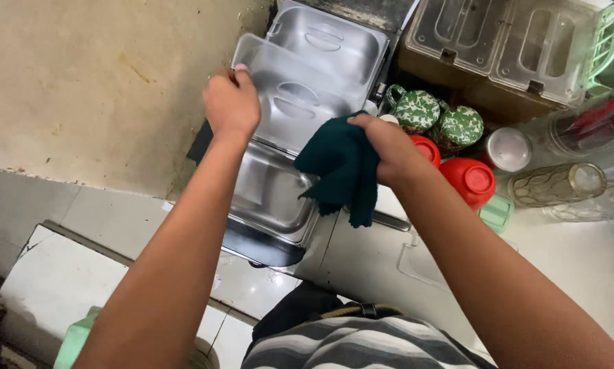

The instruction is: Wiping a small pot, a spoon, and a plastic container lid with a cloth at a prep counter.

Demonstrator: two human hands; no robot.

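Note:
My left hand [230, 102] grips the near left corner of a clear plastic lid [290, 102] and holds it tilted up over an open steel pan [269, 195]. My right hand [389, 147] is closed on a dark green cloth [341, 171], which hangs against the lid's right edge above the pan. A second steel lid [327, 44] covers the pan behind.
To the right stand two green-and-white patterned mugs [437, 116], red-capped containers [468, 179], a steel-lidded jar [509, 147], lying glass jars [560, 183] and two clear lidded bins [505, 41]. A beige wall [95, 82] rises at left; a white tiled ledge [68, 273] lies below.

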